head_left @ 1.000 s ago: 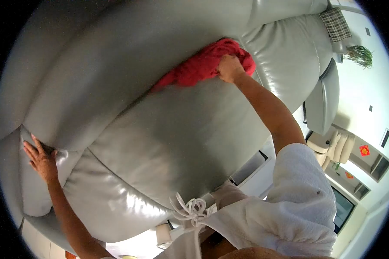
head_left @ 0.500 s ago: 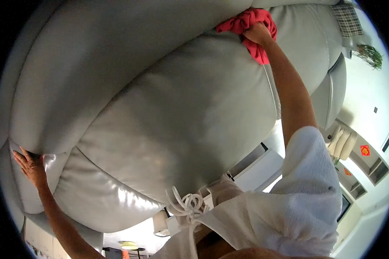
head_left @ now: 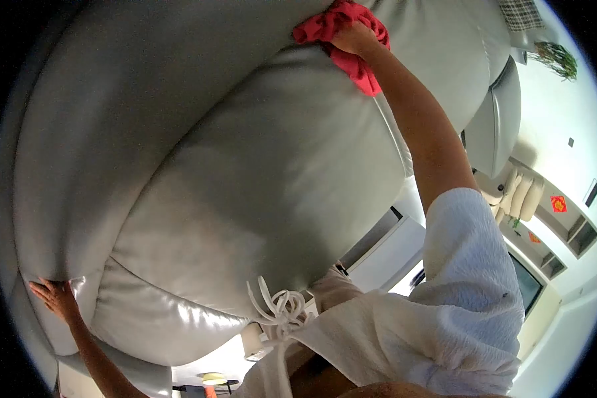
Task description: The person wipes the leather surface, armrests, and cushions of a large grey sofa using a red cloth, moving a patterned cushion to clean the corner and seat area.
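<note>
Wrinkling red cloth [head_left: 361, 69], bunched, loosely folded

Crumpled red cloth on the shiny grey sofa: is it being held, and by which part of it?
Yes, the right hand holds the crumpled red cloth near its bunched middle, with loose folds around the hand.

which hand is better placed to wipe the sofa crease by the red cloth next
Probably the right hand: it grips the red cloth beside that crease. The left hand holds no visible cloth and is spread on the sofa, far from it.
</note>
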A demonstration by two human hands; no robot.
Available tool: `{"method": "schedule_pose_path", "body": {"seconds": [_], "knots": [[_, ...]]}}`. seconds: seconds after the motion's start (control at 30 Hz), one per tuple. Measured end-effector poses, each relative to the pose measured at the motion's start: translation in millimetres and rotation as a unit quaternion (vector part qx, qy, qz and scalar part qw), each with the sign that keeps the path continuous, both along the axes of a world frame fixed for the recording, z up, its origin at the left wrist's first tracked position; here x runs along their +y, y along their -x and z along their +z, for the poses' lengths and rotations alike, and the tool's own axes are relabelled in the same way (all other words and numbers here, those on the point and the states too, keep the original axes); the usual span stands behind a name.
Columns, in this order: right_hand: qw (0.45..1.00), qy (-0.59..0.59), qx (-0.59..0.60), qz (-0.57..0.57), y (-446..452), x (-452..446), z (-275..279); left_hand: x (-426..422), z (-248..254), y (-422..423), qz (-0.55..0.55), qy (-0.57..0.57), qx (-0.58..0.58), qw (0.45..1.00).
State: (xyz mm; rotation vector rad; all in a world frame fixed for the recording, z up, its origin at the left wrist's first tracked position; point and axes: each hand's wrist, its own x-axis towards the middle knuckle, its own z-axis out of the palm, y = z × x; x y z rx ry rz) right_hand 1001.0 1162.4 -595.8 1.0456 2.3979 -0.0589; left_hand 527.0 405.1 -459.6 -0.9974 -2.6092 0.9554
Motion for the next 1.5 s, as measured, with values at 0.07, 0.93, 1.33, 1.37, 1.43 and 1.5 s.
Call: {"method": "schedule_pose_path", "body": {"seconds": [0.07,0.93,1.33,1.37,1.43,1.5], "knots": [[0.995,-0.036,0.083,-0.044,25.7,-22.6,44.9,-3.9,-1.2,5.5,-0.018,-0.008,-0.002,1.000],[0.936,0.052,-0.166,-0.305,-272.9,-161.9,72.7,25.9,4.3,-15.6,0.022,-0.086,-0.008,0.996],[0.911,0.199,-0.221,-0.285,-563.3,-412.8,5.0,52.7,15.4,-24.9,0.121,-0.036,-0.036,0.991],[0.909,0.168,-0.170,-0.340,-504.8,-387.7,57.5,52.3,16.7,-23.0,0.126,-0.039,-0.046,0.990],[0.917,0.132,-0.123,-0.355,-438.3,-320.6,108.9,47.4,10.7,-17.1,0.115,-0.050,-0.052,0.991],[0.960,0.048,0.052,-0.272,-334.4,-276.3,180.6,35.2,-4.0,-16.2,0.063,-0.090,-0.048,0.993]]}}
